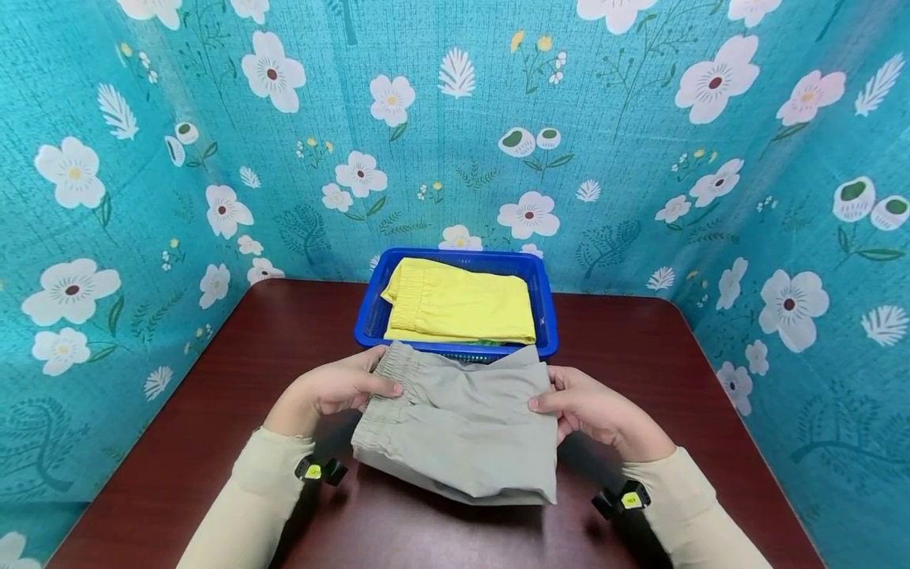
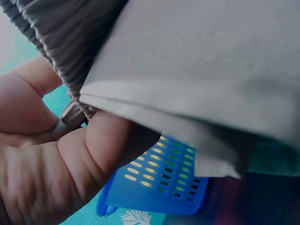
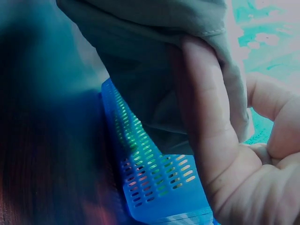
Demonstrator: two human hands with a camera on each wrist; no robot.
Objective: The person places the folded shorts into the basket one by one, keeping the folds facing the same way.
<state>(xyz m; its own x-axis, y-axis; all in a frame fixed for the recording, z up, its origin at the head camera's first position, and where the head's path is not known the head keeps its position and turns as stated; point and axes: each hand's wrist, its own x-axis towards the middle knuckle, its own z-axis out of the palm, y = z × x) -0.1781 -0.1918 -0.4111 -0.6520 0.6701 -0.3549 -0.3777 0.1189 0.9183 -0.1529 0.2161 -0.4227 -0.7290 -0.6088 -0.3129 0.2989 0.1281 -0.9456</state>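
Note:
Folded grey shorts [image 1: 462, 427] with an elastic waistband hang above the table, held between both hands. My left hand [image 1: 341, 383] grips the waistband end, thumb on top and fingers beneath. On the opposite side my right hand [image 1: 593, 407] pinches the folded edge, its thumb over the cloth. The right wrist view shows fingers [image 3: 206, 89] of that hand under the fabric. Just beyond the shorts stands a blue basket [image 1: 547, 316], its front partly hidden by them. Folded yellow shorts [image 1: 462, 304] lie in it, with a bit of green cloth [image 1: 490, 343] showing below.
The dark red-brown table [image 1: 284, 324] carries the basket near its back edge. A teal flowered curtain [image 1: 455, 142] surrounds the table at the back and both sides. Through the basket's slotted wall [image 2: 164, 173], yellow and green show in the left wrist view.

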